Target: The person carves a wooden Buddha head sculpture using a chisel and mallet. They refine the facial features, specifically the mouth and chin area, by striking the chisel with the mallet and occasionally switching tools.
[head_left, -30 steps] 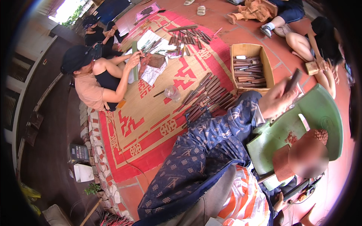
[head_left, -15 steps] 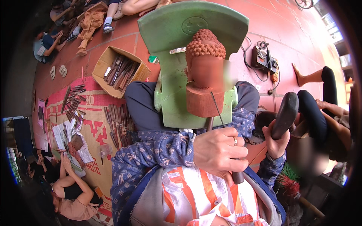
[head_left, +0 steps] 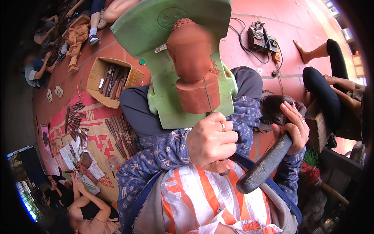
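The left hand [head_left: 213,143] is gripping a chisel [head_left: 207,95], whose thin metal shaft is pointing toward the neck of a reddish-brown carved head [head_left: 191,54]; whether its tip is touching cannot be told. The carved head is standing with its block base [head_left: 189,95] on a green chair [head_left: 134,23] in front of the person. The right hand [head_left: 294,130] is holding a dark mallet [head_left: 265,163] near its upper end, the rounded lower end slanting down leftward. To the left, a cardboard box [head_left: 134,78] is holding dark-handled tools [head_left: 113,80] beside a red-and-beige mat [head_left: 99,134].
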### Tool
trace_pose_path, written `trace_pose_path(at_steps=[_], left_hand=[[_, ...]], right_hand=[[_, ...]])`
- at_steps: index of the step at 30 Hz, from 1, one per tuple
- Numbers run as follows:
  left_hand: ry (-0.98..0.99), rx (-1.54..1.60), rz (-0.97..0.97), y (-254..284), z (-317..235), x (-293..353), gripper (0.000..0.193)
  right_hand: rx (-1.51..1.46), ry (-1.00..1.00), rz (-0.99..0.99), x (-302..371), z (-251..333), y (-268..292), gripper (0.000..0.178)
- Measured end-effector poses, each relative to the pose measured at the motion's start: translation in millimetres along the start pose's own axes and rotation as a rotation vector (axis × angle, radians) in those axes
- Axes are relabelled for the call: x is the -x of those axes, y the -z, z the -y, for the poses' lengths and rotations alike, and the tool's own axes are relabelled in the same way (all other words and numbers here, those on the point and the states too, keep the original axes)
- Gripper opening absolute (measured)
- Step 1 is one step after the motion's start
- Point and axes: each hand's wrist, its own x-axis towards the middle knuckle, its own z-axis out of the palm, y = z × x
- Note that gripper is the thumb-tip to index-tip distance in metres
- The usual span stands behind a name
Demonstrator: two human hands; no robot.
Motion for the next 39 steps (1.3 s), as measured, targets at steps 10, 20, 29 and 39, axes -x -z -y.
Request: trace_pose_path(at_steps=[10,20,29,39], left_hand=[[0.043,-0.041,0.066,8.4,7.3,-1.9,0.043],[0.044,-0.048,0.048,5.9,11.0,0.2,0.04],[0.051,-0.05,0.092,8.4,10.8,-1.9,0.039],[0.051,-0.074,0.121,6.7,11.1,-2.3,0.036]], right_hand=[[-0.048,0.053,0.027,5.1,-5.1,-8.4,0.034],[-0.074,0.053,0.028,3.4,-4.1,-13.5,0.031],[-0.079,0.046,0.036,3.9,-4.2,-13.6,0.031],[-0.078,0.052,0.026,3.0,-3.1,-13.1,0.033]])
